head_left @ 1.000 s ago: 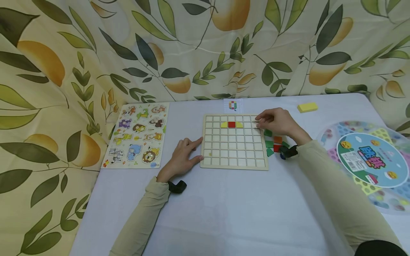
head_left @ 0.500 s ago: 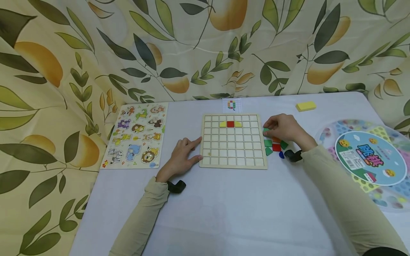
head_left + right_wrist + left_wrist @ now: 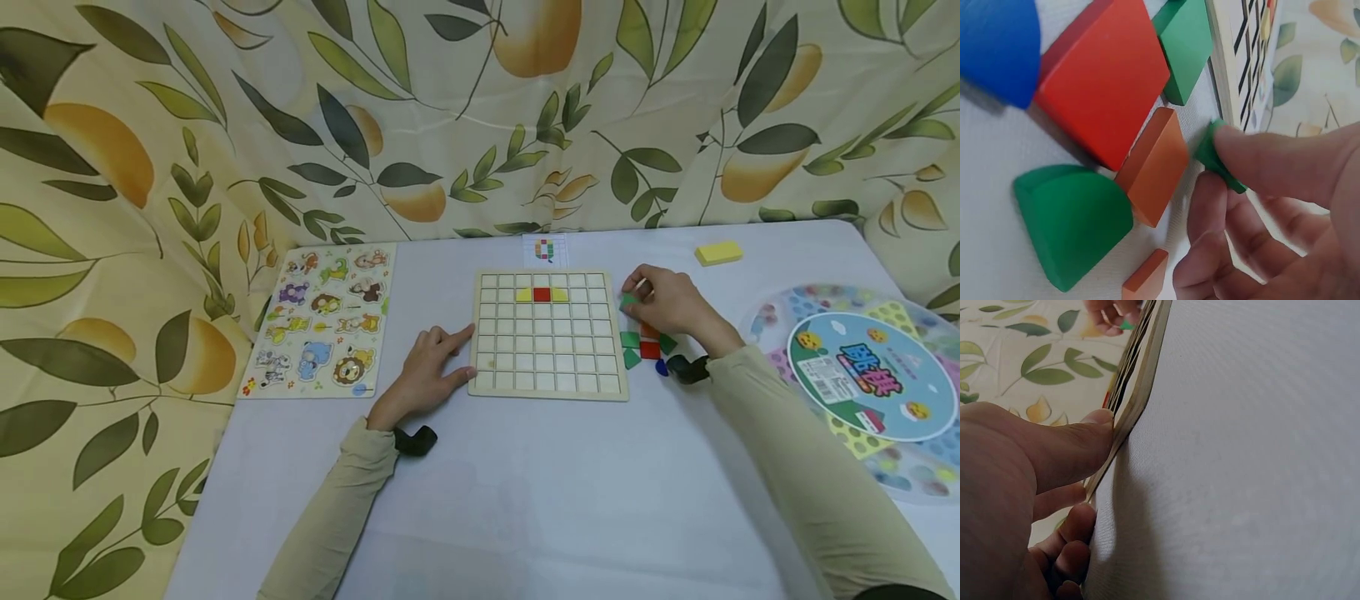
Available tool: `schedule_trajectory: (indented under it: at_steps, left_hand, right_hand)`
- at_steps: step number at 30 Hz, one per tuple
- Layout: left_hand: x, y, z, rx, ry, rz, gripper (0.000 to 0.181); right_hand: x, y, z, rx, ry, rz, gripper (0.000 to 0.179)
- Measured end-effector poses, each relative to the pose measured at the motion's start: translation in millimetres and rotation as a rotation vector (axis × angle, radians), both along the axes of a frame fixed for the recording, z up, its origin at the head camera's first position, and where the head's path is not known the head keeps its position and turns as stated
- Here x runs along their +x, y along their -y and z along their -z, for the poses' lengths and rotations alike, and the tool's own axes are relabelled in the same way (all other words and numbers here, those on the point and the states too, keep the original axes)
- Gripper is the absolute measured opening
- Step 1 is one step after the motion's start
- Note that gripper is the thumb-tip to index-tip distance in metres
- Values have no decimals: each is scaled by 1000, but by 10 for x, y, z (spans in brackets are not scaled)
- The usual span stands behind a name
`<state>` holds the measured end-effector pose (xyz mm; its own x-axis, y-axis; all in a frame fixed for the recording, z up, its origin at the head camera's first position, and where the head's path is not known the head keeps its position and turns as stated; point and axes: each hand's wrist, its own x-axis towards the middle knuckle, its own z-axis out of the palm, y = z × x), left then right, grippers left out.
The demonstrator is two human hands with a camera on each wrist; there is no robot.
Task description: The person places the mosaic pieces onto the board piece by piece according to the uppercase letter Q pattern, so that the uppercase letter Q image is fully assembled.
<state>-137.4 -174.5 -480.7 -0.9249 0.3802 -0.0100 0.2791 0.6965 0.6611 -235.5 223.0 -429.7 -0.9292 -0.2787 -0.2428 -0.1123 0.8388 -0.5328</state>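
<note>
A wooden grid board (image 3: 547, 392) lies on the table, with a red square (image 3: 542, 294) between two yellow pieces (image 3: 558, 294) in an upper row. My left hand (image 3: 429, 367) rests its extended index finger and thumb against the board's left edge, thumb pressing the rim in the left wrist view. Just off the board's right side, my right hand (image 3: 663, 298) pinches a small green block (image 3: 1213, 156) between thumb and index finger. Near it lie a red block (image 3: 1110, 81), an orange block (image 3: 1157, 169), a green rounded block (image 3: 1075, 219) and a blue block (image 3: 997, 47).
A small printed pattern card (image 3: 545, 248) lies behind the board. To the left is an animal puzzle board (image 3: 318, 325). A yellow block (image 3: 718, 252) sits at the back right, and a round clear package (image 3: 873, 375) lies at the far right.
My right hand has moved right from the board's upper right corner to the loose blocks and now pinches a green block. My left hand stays at the board's left edge.
</note>
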Motion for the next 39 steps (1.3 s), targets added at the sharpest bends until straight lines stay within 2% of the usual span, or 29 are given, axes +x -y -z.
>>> schedule_trajectory:
  at_steps: [10,13,17,24,39]
  left_hand:
    - [8,10,15,-6,7,-8,70]
    - [17,14,15,-7,1,-7,69]
    - [20,11,8,3,5,-6,70]
    - [30,8,-2,15,3,-7,70]
    - [23,-2,-16,12,11,-9,70]
  right_hand:
    - [18,70,5,-137,-32,50,27]
    - [23,129,11,-194,-53,56,31]
    - [28,205,25,-252,-38,69,37]
    - [33,331,57,-269,-13,56,37]
    - [9,571,86,-283,-20,-40,33]
